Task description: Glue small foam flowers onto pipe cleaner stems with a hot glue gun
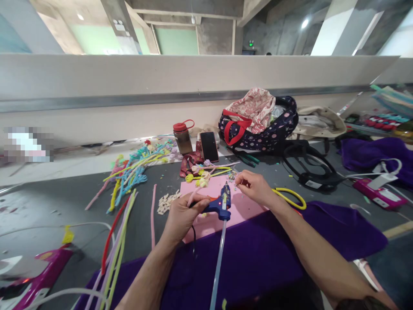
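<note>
My left hand (186,212) is wrapped around the handle of a blue hot glue gun (221,210). The gun's nozzle points away from me, and a long translucent glue stick (218,262) sticks out of its back end. A pale pink strip also shows at the fingers of that hand. Just right of the nozzle, my right hand (254,186) is closed in a pinch; whatever its fingertips hold is too small to make out. Beneath both hands lies a pink sheet (245,199). Small off-white pieces (166,202) are heaped left of the sheet.
Fuzzy coloured stems (129,172) lie at the left, with a magenta glue gun (48,271) nearer me. Behind stand a red-capped bottle (183,140), a phone (209,146) and a dotted bag (258,129). Purple cloth (251,254) covers the near edge. A yellow ring (292,198) lies right.
</note>
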